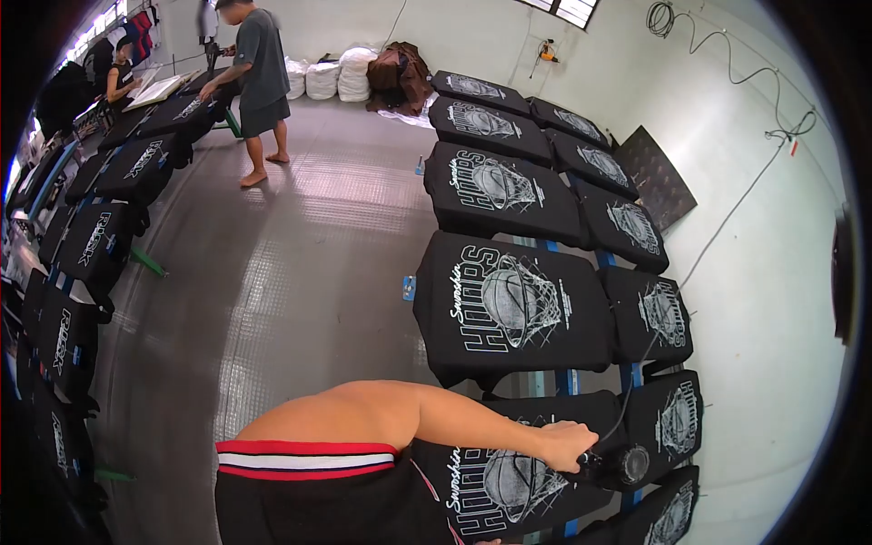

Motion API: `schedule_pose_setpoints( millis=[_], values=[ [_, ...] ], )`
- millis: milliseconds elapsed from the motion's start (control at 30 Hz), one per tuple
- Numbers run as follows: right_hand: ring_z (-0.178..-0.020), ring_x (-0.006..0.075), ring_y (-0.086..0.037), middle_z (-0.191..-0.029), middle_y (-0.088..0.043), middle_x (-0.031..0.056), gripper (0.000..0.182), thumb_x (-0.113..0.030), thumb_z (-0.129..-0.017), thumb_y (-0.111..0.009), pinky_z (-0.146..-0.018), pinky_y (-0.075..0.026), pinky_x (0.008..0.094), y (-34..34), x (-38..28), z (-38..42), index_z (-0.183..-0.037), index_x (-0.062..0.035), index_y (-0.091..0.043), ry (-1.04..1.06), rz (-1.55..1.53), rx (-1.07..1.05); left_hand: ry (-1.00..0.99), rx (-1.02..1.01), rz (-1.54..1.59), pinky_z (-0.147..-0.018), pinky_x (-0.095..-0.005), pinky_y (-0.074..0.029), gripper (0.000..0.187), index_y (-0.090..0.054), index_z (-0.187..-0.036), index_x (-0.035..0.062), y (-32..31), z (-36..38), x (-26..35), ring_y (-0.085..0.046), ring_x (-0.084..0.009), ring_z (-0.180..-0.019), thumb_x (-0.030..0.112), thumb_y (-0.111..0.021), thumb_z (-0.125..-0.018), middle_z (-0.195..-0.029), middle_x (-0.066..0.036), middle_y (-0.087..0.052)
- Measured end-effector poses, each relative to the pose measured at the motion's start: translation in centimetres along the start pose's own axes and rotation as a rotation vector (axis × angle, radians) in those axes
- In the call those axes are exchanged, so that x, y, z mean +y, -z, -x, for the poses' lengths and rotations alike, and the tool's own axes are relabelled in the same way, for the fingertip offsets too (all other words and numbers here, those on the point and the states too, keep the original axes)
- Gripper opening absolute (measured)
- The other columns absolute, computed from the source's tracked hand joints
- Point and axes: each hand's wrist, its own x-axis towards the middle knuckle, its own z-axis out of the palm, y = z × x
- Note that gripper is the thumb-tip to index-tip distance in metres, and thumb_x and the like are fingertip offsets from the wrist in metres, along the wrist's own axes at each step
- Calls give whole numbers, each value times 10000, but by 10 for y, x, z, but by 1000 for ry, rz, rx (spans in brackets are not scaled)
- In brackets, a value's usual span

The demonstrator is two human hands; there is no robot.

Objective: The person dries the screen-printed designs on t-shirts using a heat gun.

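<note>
My left hand [568, 445] is closed round the handle of a black corded device [627, 465] with a round end, perhaps a dryer. My left arm reaches across to the right, over a black shirt [518, 486] with a white basketball print, laid on a board. The device is over the gap between this shirt and a second printed shirt [674, 416] in the right column. A sliver of skin at the bottom edge, likely my right hand [490, 542], shows too little to tell its pose.
More printed shirts [513, 295] lie on boards in two columns ahead. The device's cord [627, 400] runs up towards the wall. Shirt-covered boards [95, 241] line the left side. A standing person [263, 73] and another person [121, 73] are at the far left.
</note>
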Motion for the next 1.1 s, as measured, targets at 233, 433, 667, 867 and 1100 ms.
schedule_pose_setpoints(
  millis=[233,433,667,867,1100],
  values=[
    [-1031,332,-594,-1242,-620,198,478,-285,-997,-533,-857,-503,440,-85,-26,-29,-1319,66,-566,-11,48,-200,21,75,-32,-790,-515,-525,477,-547,-1050,-68,44,38,-15,-653,-438,-934,193,-772,-720,-884,-254,-663],
    [-1044,338,-591,-1254,-613,201,484,-290,-999,-528,-866,-501,445,-87,-34,-35,-1325,67,-561,-47,77,-257,43,60,45,-809,-499,-515,467,-549,-1033,-68,65,75,-23,-647,-438,-946,196,-771,-720,-899,-259,-660],
    [-1059,345,-586,-1268,-605,204,492,-296,-1001,-521,-878,-498,450,-73,-39,-51,-1331,67,-554,-67,38,-291,106,138,28,-806,-493,-517,446,-566,-1006,-53,59,106,-23,-652,-425,-943,200,-776,-706,-900,-254,-668],
    [-1072,351,-583,-1280,-599,206,498,-301,-1002,-515,-887,-496,455,-38,-38,-73,-1336,67,-549,-98,40,-339,199,173,23,-816,-494,-518,436,-576,-969,-54,36,126,-3,-650,-429,-944,222,-785,-704,-900,-249,-673],
    [-1087,357,-579,-1293,-591,209,505,-307,-1004,-509,-899,-494,461,-26,-65,-102,-1343,67,-542,-98,110,-445,221,339,-17,-788,-517,-518,429,-571,-992,-21,21,159,15,-652,-443,-898,217,-771,-697,-849,-242,-666]
  ],
)
